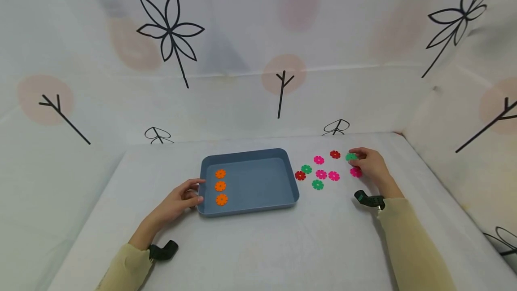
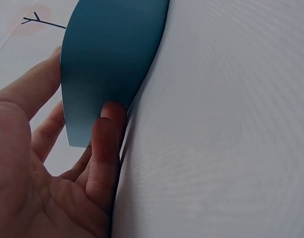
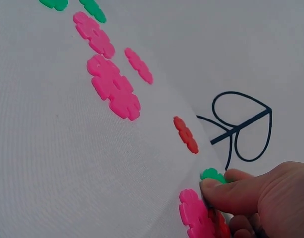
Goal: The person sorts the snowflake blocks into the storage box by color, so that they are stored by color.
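Observation:
At the tray's near-left side, my left hand [image 1: 177,199] holds the blue-grey tray [image 1: 258,210], its fingers against the end wall [image 2: 107,54] in the left wrist view. Three orange notched discs [image 1: 220,186] lie in a column inside the tray's left end. Over on the right, my right hand [image 1: 370,164] pinches a green notched disc [image 3: 211,174] between thumb and forefinger. Just below that hand lies a pink notched disc [image 3: 194,210], with a red one [image 3: 222,225] partly hidden behind it by the fingers.
Between tray and right hand are scattered pink discs [image 1: 321,174], red discs [image 1: 335,154] and green discs [image 1: 317,185]. All lie on a white cloth [image 1: 258,250]. A patterned fabric wall [image 1: 242,111] rises behind the table and along both sides.

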`<action>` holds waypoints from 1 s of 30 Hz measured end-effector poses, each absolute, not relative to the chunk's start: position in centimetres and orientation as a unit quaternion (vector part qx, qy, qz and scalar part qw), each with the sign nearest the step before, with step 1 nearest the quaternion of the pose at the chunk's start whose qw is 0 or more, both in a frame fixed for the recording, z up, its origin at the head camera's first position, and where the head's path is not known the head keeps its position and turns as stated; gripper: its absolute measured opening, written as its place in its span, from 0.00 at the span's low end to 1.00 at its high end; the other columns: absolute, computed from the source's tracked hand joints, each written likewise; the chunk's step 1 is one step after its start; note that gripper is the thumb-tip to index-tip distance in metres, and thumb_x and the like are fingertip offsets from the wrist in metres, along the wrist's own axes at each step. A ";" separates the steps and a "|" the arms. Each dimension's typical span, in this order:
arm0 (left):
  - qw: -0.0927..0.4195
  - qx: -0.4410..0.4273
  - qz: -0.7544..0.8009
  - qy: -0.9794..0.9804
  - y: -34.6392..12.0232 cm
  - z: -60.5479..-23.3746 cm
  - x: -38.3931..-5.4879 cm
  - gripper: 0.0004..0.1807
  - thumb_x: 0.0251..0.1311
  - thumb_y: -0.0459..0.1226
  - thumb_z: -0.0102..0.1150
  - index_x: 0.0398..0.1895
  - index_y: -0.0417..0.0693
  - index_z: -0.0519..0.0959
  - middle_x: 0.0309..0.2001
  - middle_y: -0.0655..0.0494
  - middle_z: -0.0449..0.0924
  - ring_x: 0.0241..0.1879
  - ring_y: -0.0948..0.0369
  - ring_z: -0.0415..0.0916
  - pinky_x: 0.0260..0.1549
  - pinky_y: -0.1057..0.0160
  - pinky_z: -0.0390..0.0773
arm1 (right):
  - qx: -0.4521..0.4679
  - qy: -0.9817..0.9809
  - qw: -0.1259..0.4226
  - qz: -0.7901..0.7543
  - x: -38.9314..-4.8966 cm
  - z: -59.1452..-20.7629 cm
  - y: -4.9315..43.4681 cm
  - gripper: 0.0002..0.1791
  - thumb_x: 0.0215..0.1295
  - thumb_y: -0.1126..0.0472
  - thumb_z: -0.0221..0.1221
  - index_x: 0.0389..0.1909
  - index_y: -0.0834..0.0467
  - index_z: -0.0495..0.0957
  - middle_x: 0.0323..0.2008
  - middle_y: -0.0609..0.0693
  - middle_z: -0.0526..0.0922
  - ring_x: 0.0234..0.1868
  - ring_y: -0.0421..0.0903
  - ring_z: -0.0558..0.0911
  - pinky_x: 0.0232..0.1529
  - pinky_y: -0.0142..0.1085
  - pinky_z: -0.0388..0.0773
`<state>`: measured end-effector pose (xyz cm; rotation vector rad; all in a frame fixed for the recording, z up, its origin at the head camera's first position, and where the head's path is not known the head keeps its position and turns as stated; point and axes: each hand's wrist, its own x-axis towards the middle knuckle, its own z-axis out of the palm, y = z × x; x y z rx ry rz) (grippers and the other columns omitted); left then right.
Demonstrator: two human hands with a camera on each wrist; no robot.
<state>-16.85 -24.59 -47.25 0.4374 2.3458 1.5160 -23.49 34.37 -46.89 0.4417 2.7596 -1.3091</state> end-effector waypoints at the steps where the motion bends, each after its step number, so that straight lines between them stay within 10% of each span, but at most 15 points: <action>1: 0.157 0.153 0.530 0.819 -24.6 -47.3 -16.8 0.31 0.66 0.40 0.64 0.70 0.43 0.67 0.59 0.37 0.67 0.38 0.55 0.77 0.39 0.65 0.78 | 0.146 0.893 0.027 -0.425 -23.5 -46.9 34.3 0.24 0.71 0.62 0.59 0.66 0.64 0.70 0.56 0.65 0.69 0.54 0.60 0.68 0.46 0.40 0.74; 30: 0.154 0.153 0.526 0.822 -24.6 -47.3 -16.9 0.31 0.66 0.39 0.63 0.70 0.44 0.67 0.60 0.36 0.67 0.40 0.55 0.77 0.39 0.65 0.78 | 0.155 0.886 0.022 -0.436 -23.5 -47.2 34.5 0.23 0.72 0.57 0.58 0.64 0.60 0.73 0.51 0.60 0.70 0.51 0.56 0.68 0.38 0.33 0.74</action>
